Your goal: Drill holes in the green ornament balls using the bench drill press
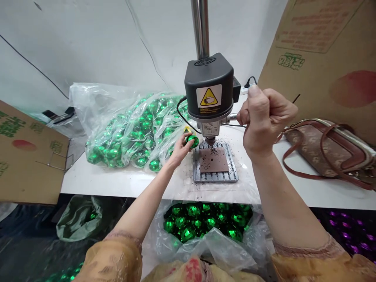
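A small bench drill press (209,92) stands on a white table (123,182), with a ribbed metal base and a brown plate (214,160) under its bit. My left hand (179,149) pinches a shiny green faceted ball (193,140) just left of the bit, beside the base. My right hand (264,117) is closed in a fist around the press's feed handle (232,116) on the machine's right side. Dark drill chips speckle the plate and the table round it.
A large clear bag of green balls (129,131) lies left of the press. Another open bag of green balls (205,227) sits below the table's front edge. A brown handbag (326,150) lies at right, with cardboard boxes (326,55) at both sides.
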The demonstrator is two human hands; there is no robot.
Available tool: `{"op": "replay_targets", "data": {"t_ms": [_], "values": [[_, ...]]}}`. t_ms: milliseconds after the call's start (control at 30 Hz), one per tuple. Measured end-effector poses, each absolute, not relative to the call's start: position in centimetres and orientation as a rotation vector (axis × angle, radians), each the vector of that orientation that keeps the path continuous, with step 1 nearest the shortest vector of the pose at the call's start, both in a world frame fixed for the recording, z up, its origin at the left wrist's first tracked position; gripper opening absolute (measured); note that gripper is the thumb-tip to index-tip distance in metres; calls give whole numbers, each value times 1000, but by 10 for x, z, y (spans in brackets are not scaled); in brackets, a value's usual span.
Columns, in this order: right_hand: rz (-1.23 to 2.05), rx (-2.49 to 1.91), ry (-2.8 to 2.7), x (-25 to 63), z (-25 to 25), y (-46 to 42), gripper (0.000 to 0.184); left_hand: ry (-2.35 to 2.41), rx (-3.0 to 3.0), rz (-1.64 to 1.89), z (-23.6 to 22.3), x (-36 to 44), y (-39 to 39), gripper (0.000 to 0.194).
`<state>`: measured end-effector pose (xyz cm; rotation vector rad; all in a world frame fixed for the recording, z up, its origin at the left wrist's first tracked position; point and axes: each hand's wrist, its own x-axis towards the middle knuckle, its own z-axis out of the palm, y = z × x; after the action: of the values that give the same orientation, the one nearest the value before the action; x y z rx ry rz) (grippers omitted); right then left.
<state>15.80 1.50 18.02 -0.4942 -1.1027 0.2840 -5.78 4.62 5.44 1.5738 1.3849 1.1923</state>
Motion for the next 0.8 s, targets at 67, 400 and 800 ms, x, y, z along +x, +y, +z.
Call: {"op": "replay_targets", "data": {"t_ms": [67, 400, 800], "values": [[293, -508, -1088, 157, 179, 15, 48, 1155, 1287, 1217, 54, -48, 26, 40], [297, -517, -1092, 157, 181, 9, 51, 1036, 983, 1169, 35, -21, -2, 60], [271, -446, -1101, 156, 181, 10, 50, 1183, 1337, 1141, 26, -8, 8, 61]]}}
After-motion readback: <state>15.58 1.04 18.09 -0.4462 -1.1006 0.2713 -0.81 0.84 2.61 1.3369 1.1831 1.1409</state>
